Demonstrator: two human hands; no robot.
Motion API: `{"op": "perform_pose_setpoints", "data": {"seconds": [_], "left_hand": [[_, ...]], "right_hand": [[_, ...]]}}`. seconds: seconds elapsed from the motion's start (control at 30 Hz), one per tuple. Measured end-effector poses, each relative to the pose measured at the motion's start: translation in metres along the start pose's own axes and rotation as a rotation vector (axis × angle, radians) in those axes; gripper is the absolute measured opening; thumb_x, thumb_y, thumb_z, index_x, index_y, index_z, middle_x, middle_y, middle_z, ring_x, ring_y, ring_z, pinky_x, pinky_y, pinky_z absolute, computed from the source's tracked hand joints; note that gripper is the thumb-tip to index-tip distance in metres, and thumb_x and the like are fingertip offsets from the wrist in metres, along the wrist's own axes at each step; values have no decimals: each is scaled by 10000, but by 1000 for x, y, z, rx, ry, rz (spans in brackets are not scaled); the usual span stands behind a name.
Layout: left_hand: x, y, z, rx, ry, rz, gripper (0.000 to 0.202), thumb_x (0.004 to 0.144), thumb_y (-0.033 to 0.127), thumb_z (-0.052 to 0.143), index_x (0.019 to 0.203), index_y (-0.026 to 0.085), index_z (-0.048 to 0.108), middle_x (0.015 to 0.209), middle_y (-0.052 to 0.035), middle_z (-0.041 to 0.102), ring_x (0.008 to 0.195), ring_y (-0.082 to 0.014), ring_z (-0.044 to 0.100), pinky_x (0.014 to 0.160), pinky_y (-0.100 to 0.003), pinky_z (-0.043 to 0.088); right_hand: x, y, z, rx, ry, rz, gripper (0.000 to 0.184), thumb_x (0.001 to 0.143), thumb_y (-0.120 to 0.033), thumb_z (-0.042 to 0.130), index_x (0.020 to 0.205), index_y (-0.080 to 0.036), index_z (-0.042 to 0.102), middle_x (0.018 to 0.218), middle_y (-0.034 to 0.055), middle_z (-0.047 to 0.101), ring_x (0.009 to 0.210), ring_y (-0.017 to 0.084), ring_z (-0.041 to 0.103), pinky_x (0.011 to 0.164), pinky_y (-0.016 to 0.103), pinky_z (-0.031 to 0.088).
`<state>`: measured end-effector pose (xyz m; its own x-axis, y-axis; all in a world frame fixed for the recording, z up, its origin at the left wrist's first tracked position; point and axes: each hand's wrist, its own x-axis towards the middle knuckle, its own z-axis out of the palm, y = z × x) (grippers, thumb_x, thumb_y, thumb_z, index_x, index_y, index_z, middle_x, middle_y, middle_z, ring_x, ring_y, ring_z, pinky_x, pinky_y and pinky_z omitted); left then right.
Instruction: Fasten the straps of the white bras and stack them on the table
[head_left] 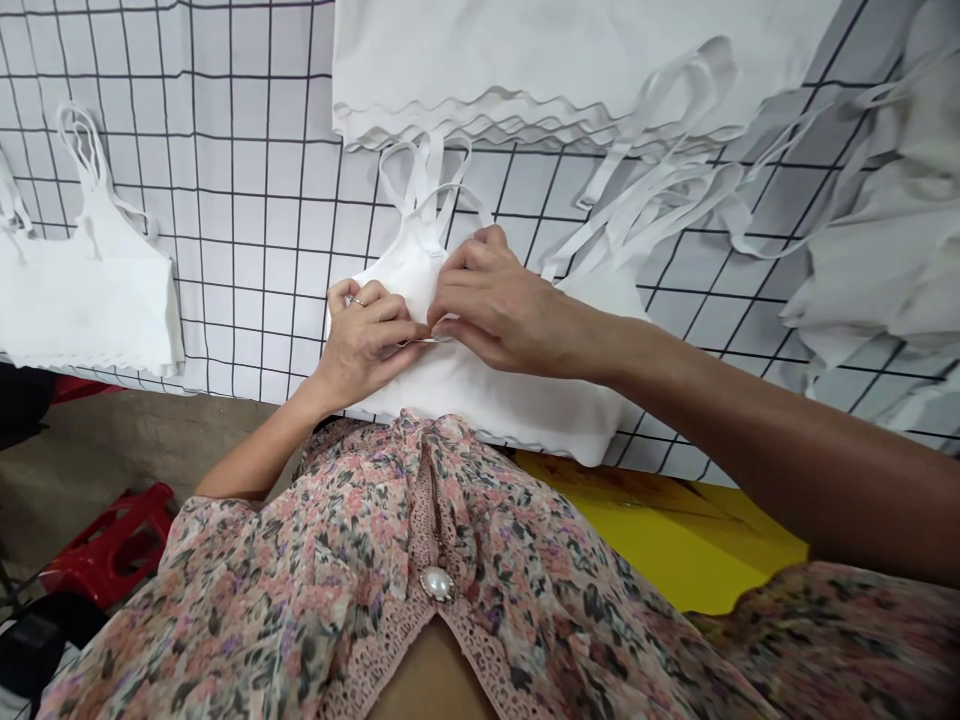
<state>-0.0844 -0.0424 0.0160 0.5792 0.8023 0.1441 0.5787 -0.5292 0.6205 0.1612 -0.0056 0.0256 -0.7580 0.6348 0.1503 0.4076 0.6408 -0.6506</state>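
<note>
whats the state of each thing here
left hand, pinching the metal pin
right hand, gripping gathered fabric of the top
white strappy top, held against the grid, straps up
metal pin, partly hidden between the hands
second white top, hanging flat
wire grid, standing behind the tops
red plastic stool, on the floor

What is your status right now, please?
Left hand and right hand gripping white strappy top on wire grid. Nothing blocking the hands.
</note>
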Motion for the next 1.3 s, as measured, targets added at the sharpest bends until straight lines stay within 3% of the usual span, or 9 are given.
{"op": "perform_pose_setpoints", "data": {"seconds": [0.13,0.27,0.5,0.7,0.93,1.07,1.17,1.23,1.3], "left_hand": [[0,2,-1,3,-37,-77,262,1118,463,598,1021,344,810,808,22,657,901,-207,546,1038,-465,318],[1,3,-2,-20,-48,-97,228,1103,456,624,1029,354,814,816,25,671,910,-209,554,1046,-465,322],[0,2,-2,-32,-36,-74,229,1098,467,635,1039,353,824,821,25,675,921,-209,559,1047,-466,322],[1,2,-3,-28,-72,-77,271,1112,486,596,1026,352,815,810,20,658,919,-216,558,1061,-475,328],[0,0,1,-51,-80,-85,365,1115,560,520,954,336,759,768,7,608,866,-229,540,1054,-505,346],[2,2,0,-61,-77,-118,407,1117,570,512,886,314,728,769,6,627,860,-225,538,1058,-497,356],[5,5,-4,-93,-98,-127,384,1114,530,546,879,294,736,790,9,659,883,-214,547,1063,-478,347],[7,5,-9,-125,-134,-128,317,1095,481,601,901,279,750,835,11,693,925,-209,567,1073,-463,334],[8,4,-15,-162,-160,-132,251,1071,454,661,936,266,759,883,14,720,963,-203,591,1089,-451,320]], "right_hand": [[-5,-3,7,109,52,77,260,1100,-291,504,972,-240,725,910,70,683,1054,284,572,1044,563,426],[-11,-7,5,199,49,127,259,1063,-227,526,1047,-267,781,941,86,731,1115,316,579,1032,565,439],[-12,-6,4,145,76,122,275,1037,-157,503,973,-255,752,909,79,717,1064,286,590,989,513,465],[-10,-3,9,138,56,109,231,1027,-169,524,964,-256,729,888,70,706,1056,294,582,1005,539,436],[-14,-17,28,156,258,126,186,943,-169,553,982,-282,695,842,52,661,1015,301,599,950,559,489],[-15,-26,38,168,332,180,155,935,-183,587,983,-296,681,866,42,686,1017,300,614,1003,592,490],[-11,-21,24,201,244,160,139,973,-211,587,988,-281,706,865,53,677,1026,295,611,1002,573,492],[-3,-11,-2,233,93,135,99,1006,-292,639,1020,-263,732,883,66,656,1015,283,605,957,518,505],[11,1,-35,246,-49,119,200,1006,-433,728,1085,-251,752,904,65,634,988,262,602,912,463,506]]}}
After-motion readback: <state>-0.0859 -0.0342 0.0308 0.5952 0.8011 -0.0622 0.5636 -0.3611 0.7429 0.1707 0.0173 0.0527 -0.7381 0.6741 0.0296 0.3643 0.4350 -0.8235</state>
